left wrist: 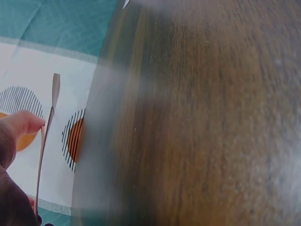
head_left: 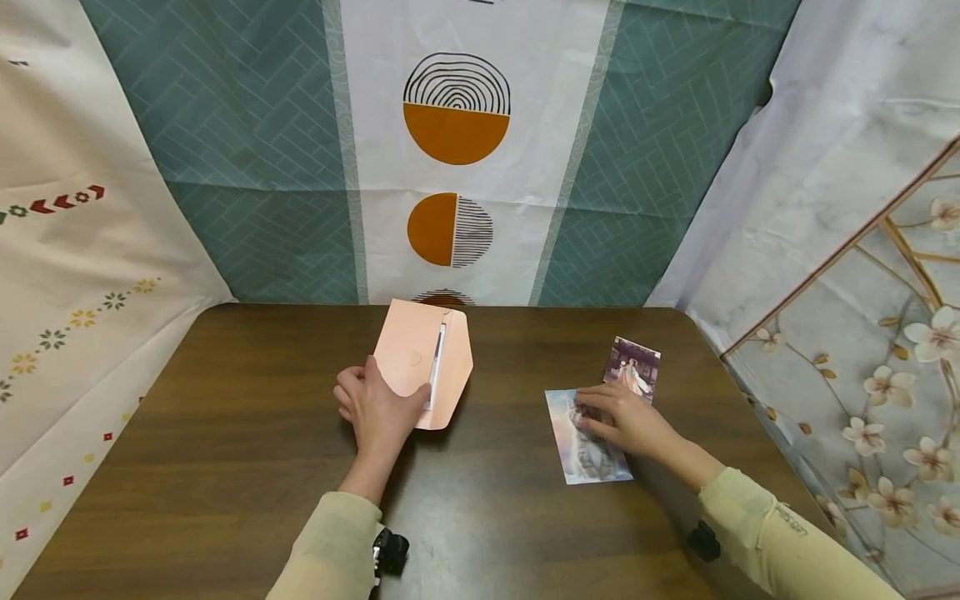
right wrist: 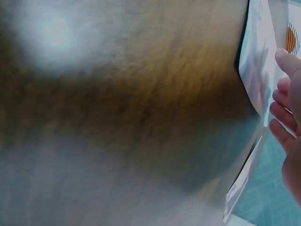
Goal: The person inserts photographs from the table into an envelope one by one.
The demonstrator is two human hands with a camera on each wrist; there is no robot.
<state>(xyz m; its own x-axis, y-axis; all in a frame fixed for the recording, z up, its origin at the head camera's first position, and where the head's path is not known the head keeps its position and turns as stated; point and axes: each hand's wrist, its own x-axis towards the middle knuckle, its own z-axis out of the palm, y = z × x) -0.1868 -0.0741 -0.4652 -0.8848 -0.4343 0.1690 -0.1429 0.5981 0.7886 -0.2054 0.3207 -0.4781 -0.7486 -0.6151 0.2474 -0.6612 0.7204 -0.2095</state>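
Note:
A pink envelope (head_left: pixel 401 342) is held by my left hand (head_left: pixel 384 408), with the thumb on its face and the other fingers at its left edge. The flap lies open to the right, and a white-edged insert (head_left: pixel 437 358) shows in the mouth. The left wrist view shows the envelope (left wrist: pixel 45 136) edge-on in the grip. On the right, my right hand (head_left: pixel 630 421) rests its loosely bent fingers over a pastel picture card (head_left: pixel 588 458), hiding part of it. Just behind that hand lies a smaller purple picture card (head_left: pixel 633 367), partly covered.
Both hands work over a dark brown wooden table (head_left: pixel 247 467). A patterned cloth (head_left: pixel 255 150) hangs along the far edge, with a floral cloth (head_left: pixel 847 400) on the right and a cream one (head_left: pixel 75 275) on the left. Black wrist devices (head_left: pixel 390 552) sit by the sleeves.

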